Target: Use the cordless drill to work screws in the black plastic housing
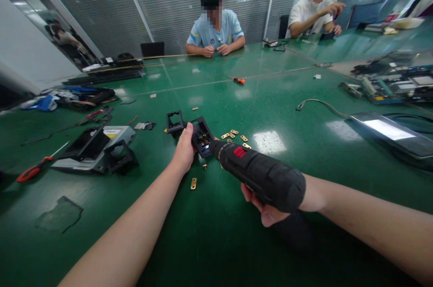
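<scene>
My left hand [184, 149] is closed on the near left side of a black plastic housing [204, 145], thumb on its rim. Small brass-coloured parts show inside the housing. In my right hand [267, 210] is a black cordless drill [260, 169] with a red switch on top. Its chuck points left, at the housing; the bit's tip is hidden from me. Several brass plates [244, 138] with holes lie just beyond the chuck. Nearer to me are a small brass screw [204, 166] and one more brass strip [193, 183]. Another black frame [175, 121] stands behind my left hand.
Left are a grey-and-black casing [98, 147], a black frame [121, 157] and an orange-handled screwdriver [34, 172]. A cabled device [392, 133] and circuit boards [389, 86] lie right. Another orange screwdriver [238, 80] lies mid-table. Two people sit across the green table [162, 251].
</scene>
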